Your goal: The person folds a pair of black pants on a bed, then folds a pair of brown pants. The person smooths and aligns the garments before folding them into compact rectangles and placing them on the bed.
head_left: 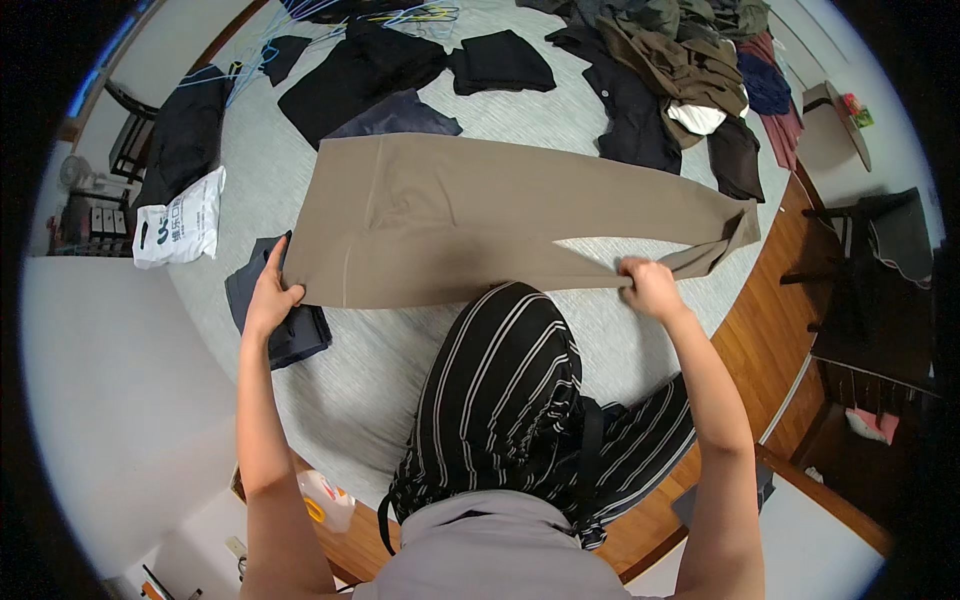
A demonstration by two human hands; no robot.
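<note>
A pair of taupe-brown leggings (470, 200) lies stretched sideways across the bed in front of me, waistband to the left and legs to the right. My left hand (268, 300) is at the near corner of the waistband, thumb on the fabric and index finger reaching up along the edge; its other fingers are partly hidden. Closed round the near leg, my right hand (652, 288) pinches its edge. Beyond it the leg ends bend and bunch together. Dark navy folded clothing (297, 335) sits beside and partly under my left hand.
Black folded garments (502, 62) and a dark heap (365, 75) lie at the far side, near blue wire hangers (300, 30). A mixed clothes pile (680, 60) fills the far right. A white plastic bag (180, 220) rests at the left edge. My striped-trouser knee (505, 370) is on the bed (350, 400).
</note>
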